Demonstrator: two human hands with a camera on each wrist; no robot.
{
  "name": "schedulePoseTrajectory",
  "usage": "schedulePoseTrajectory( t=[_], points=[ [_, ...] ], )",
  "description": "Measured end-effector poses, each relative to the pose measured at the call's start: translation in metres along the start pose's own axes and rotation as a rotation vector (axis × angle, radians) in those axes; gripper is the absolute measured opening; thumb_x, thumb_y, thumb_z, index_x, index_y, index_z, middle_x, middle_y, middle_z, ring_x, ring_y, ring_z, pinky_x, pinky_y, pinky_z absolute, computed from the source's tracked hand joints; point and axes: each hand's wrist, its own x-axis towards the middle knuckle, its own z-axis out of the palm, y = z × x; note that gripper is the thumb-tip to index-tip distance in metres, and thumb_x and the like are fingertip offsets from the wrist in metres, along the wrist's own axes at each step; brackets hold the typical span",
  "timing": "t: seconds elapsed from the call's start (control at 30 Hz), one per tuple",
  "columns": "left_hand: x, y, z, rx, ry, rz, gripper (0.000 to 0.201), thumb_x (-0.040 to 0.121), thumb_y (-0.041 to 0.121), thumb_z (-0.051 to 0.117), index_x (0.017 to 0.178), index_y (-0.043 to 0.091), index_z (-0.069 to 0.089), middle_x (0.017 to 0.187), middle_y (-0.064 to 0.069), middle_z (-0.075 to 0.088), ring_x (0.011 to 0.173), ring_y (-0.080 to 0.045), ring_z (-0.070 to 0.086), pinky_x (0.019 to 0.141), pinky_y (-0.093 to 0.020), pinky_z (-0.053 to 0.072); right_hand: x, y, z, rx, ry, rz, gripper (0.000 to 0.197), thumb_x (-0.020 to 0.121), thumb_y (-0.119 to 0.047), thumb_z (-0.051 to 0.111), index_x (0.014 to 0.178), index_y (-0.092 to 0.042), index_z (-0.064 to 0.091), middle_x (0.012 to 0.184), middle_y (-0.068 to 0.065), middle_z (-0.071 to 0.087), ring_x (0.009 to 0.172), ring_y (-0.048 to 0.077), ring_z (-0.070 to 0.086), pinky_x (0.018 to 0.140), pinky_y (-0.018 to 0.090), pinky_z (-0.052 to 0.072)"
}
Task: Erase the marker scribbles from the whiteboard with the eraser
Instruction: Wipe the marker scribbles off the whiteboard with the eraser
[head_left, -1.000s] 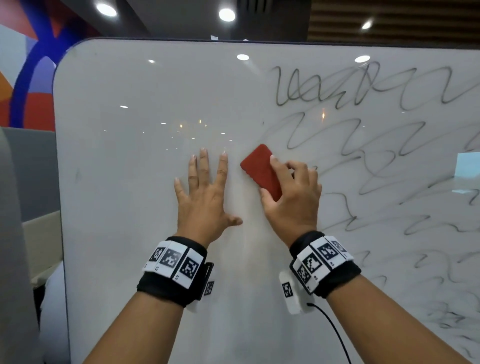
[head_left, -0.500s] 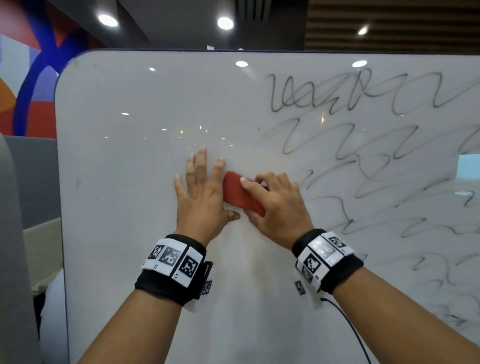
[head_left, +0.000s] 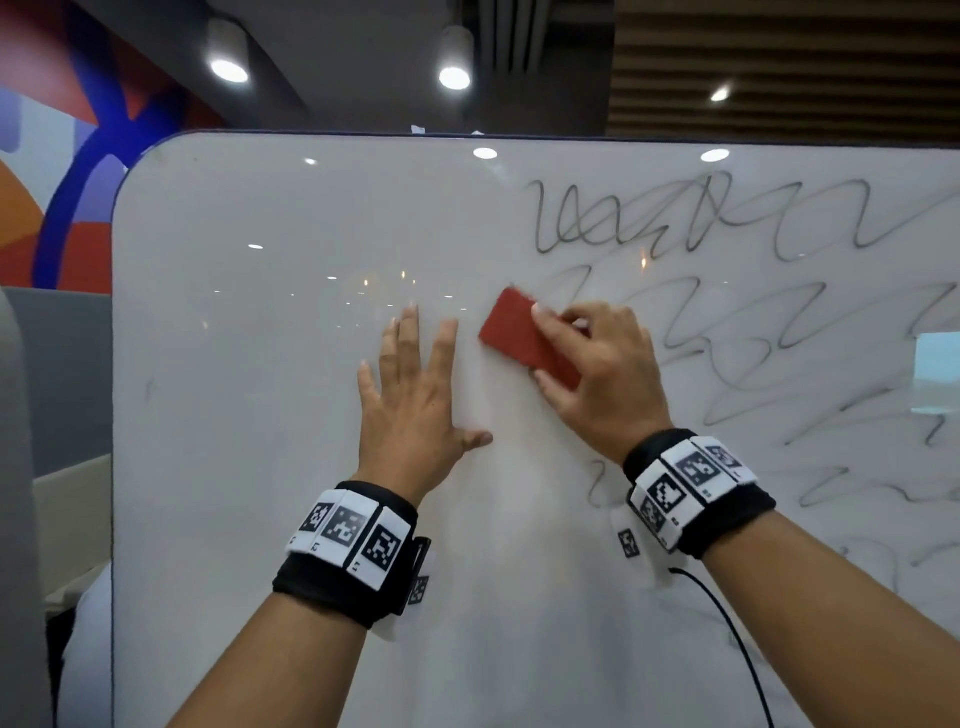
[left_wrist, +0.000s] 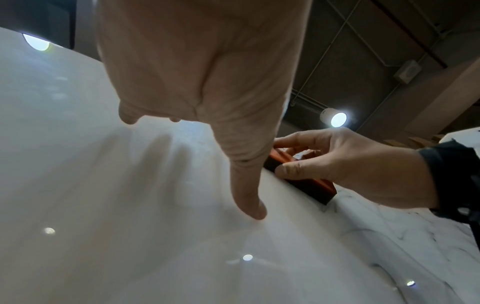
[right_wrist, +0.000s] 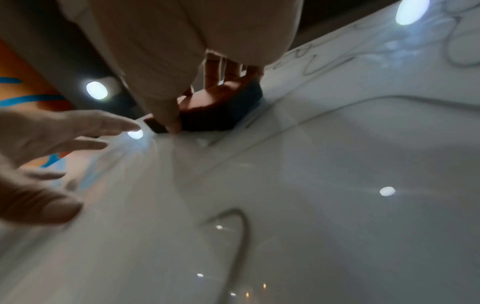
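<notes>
An upright whiteboard (head_left: 270, 467) carries grey marker scribbles (head_left: 727, 223) across its right side; three ceiling spotlights (head_left: 454, 78) glow above. One red eraser (head_left: 524, 338) lies against the board, gripped by the right hand (head_left: 608, 379). The left hand (head_left: 415, 400) presses flat, fingers spread.

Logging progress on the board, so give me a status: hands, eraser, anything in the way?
Left hand flat on whiteboard. Right hand grips eraser, pressed to board. Scribbles remain on the right. Nothing blocking.
</notes>
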Motion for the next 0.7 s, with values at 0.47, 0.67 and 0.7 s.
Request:
schedulePoseTrajectory(
  t=[0.47, 0.67, 0.7],
  points=[
    [0.022, 0.012, -0.003, 0.098, -0.061, 0.015, 0.136, 0.064, 0.066, 0.078, 0.153, 0.033, -0.019, 0.161, -0.001, -0.027, 0.15, -0.022, -0.02, 0.119, -0.059, 0.007, 0.0, 0.0, 0.006, 0.038, 0.014, -0.039, 0.055, 0.077, -0.03, 0.078, 0.129, -0.02, 0.064, 0.119, 0.008, 0.059, 0.105, 0.029, 0.05, 0.08, 0.043, 0.044],
    [0.025, 0.012, -0.011, 0.095, -0.026, -0.006, 0.126, 0.063, 0.061, 0.083, 0.155, 0.035, -0.001, 0.163, 0.001, -0.009, 0.15, -0.022, -0.005, 0.117, -0.06, 0.016, 0.009, 0.016, 0.0, 0.016, -0.037, -0.153, 0.055, 0.076, -0.029, 0.078, 0.128, -0.019, 0.064, 0.114, 0.009, 0.06, 0.102, 0.031, 0.052, 0.078, 0.043, 0.045],
    [0.025, 0.012, -0.011, 0.096, -0.028, -0.011, 0.125, 0.063, 0.06, 0.083, 0.154, 0.036, 0.0, 0.162, 0.001, -0.008, 0.15, -0.022, -0.004, 0.117, -0.06, 0.017, 0.012, 0.017, -0.002, 0.026, -0.007, -0.088, 0.054, 0.077, -0.029, 0.077, 0.129, -0.019, 0.064, 0.115, 0.009, 0.059, 0.102, 0.031, 0.052, 0.079, 0.043, 0.044]
  ],
)
